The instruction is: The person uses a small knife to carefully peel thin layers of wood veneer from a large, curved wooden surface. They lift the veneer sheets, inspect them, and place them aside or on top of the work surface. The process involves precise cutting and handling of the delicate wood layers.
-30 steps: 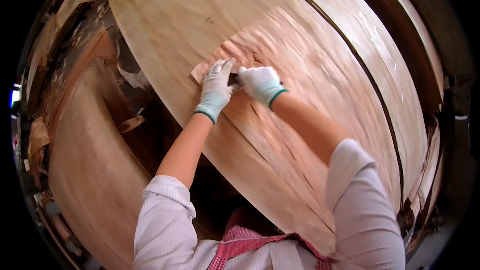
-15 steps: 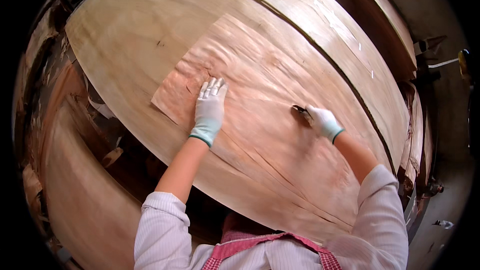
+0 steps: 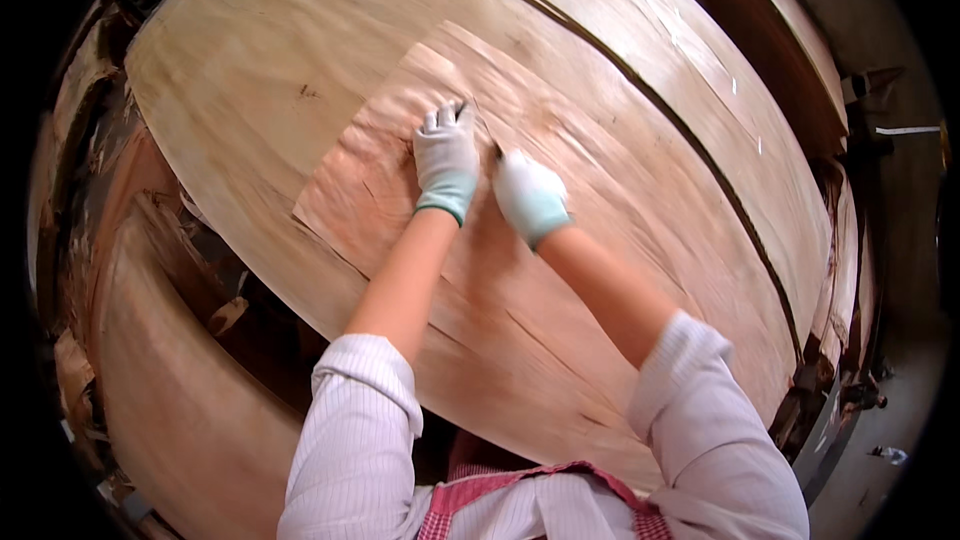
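Observation:
A wrinkled, pinkish sheet of wood veneer (image 3: 370,180) lies on a larger, paler sheet of veneer (image 3: 250,50). My left hand (image 3: 447,162), in a white glove with a green cuff, rests on the pinkish sheet near its far end. Its fingers are extended, with a small dark spot beside the fingertips. Close on its right, my gloved right hand (image 3: 528,190) is closed round a small dark cutting tool, which looks like a knife (image 3: 498,150). The knife's tip points away from me, by a thin dark line in the veneer. Most of its handle is hidden in my glove.
A long dark gap (image 3: 690,135) runs between the large sheet and another pale sheet (image 3: 740,150) on the right. Nearer left is a curved veneer stack (image 3: 170,380). Torn veneer scraps (image 3: 75,370) lie along the left side, and more ragged edges hang at the right.
My right hand has swept left and away from me with the knife, coming beside my left hand. My left hand has shifted slightly right and farther up the sheet.

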Tool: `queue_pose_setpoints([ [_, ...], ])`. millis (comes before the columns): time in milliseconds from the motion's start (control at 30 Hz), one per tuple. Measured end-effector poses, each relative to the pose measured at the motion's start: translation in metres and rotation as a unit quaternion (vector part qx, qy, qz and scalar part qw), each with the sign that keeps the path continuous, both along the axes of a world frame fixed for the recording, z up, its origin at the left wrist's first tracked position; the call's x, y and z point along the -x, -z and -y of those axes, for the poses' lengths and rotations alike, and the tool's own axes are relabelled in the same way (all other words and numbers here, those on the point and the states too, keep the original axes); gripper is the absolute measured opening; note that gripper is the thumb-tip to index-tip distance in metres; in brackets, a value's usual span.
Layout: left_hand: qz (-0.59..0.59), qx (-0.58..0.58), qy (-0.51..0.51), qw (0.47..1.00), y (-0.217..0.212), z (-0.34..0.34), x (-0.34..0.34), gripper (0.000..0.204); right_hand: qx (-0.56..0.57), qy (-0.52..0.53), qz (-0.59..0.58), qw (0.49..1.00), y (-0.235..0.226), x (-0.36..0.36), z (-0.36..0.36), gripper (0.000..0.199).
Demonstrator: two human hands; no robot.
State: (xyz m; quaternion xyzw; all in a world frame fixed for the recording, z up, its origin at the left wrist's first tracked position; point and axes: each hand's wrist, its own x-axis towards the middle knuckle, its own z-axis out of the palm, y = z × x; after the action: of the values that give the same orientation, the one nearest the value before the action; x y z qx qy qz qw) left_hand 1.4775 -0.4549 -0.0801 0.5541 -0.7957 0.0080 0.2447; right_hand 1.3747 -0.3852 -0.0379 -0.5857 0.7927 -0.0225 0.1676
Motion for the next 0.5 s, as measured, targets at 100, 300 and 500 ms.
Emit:
queue_pose_setpoints([
  [100, 0.019, -0.019, -0.008, 1.0, -0.006, -0.002, 0.006, 0.041, -0.074, 0.027, -0.017, 0.997, -0.006, 0.02, -0.103, 0.026],
  [300, -0.024, -0.021, 0.065, 0.997, 0.004, 0.011, 0.004, 0.06, 0.138, 0.0, 0.031, 0.99, -0.037, 0.081, -0.05, 0.025],
  [500, -0.198, -0.13, 0.08, 0.968, -0.014, 0.005, 0.012, 0.103, 0.133, -0.162, -0.05, 0.977, -0.006, 0.044, 0.064, 0.017],
])
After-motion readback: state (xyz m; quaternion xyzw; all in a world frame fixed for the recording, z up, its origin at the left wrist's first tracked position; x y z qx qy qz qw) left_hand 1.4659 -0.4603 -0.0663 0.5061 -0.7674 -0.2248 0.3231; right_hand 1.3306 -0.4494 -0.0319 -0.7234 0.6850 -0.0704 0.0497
